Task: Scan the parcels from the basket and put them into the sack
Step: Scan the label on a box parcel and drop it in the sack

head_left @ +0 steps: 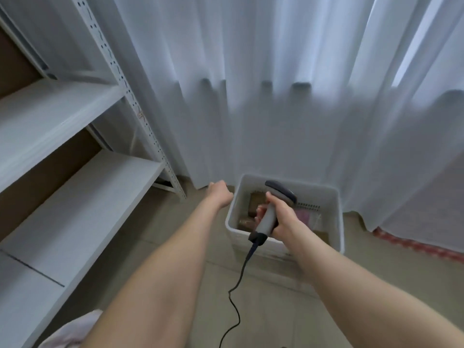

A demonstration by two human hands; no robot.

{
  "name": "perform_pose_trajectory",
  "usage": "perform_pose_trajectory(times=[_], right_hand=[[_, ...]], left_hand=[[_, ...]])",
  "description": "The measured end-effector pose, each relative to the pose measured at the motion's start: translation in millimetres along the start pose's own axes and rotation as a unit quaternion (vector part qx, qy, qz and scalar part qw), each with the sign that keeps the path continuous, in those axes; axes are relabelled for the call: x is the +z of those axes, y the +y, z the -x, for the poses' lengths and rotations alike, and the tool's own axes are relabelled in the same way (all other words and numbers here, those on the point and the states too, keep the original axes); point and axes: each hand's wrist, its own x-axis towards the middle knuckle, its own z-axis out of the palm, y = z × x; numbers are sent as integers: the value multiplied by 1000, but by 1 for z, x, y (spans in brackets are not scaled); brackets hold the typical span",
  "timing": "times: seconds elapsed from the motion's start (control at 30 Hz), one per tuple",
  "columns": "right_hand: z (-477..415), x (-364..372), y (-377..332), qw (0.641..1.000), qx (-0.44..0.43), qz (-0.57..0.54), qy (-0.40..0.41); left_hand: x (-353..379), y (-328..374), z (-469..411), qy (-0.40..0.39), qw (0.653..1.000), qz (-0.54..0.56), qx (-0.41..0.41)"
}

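A grey barcode scanner (pixel 268 217) is gripped by the right hand (pixel 285 221) above a white basket (pixel 331 212) at lower centre of the frame — brown parcels (pixel 256 203) are seen inside. The left hand (pixel 221 194) is stretched out just beside the basket's left rim — its fingers are hidden, so its state cannot be told.

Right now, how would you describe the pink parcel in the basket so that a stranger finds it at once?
Below the white curtain, a white basket stands on the floor. The pink parcel lies in its right part. The parcels to its left are brown; it alone is pink.
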Motion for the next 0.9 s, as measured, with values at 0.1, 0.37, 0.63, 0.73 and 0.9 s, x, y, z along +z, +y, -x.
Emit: perform_pose_trajectory(times=[0.1,0.37,0.63,0.73,0.9], right_hand=[[-28,-16,-32,1000,10,-25,12],[-132,-27,-100,996,18,-65,52],[-286,-42,-137,990,46,-84,104],[-337,-61,-136,985,68,-91,129],[-413,-117,-121,976,104,-84,172]], left_hand=[[16,30,-34,-16,1000,-21,1],[55,85,-157,-68,997,-41,9],[127,99,-307,-118,992,-49,-8],[167,96,-348,-159,986,-45,-26],[257,96,-395,-215,975,-33,-36]])
